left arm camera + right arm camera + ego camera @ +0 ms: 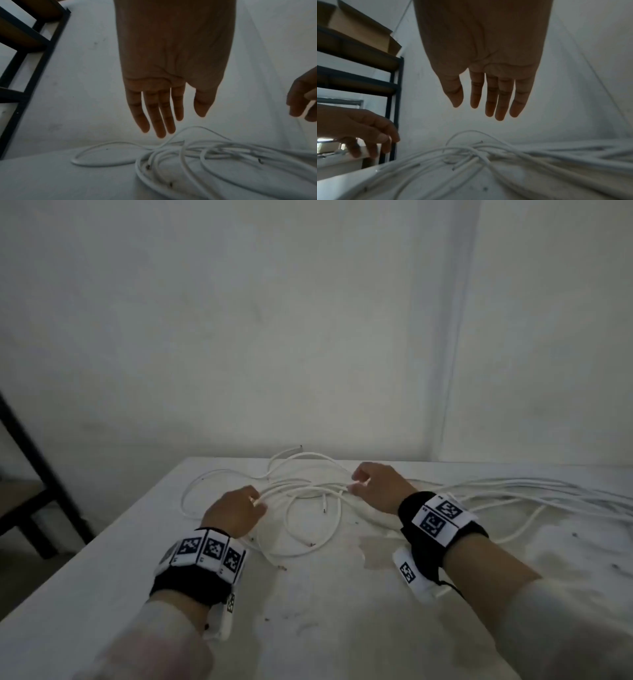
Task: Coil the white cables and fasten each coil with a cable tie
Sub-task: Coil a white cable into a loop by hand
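The white cables [308, 498] are seen lying tangled at the far middle of the tabletop [102, 559]. Both the left hand [236, 511] and the right hand [380, 487] are held just above them, fingers loosely extended, nothing gripped.

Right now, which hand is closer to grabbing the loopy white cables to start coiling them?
Probably the left hand. In the head view it sits right at the loose loops of the white cables near the middle of the table. The right hand hovers nearer the long bundle.
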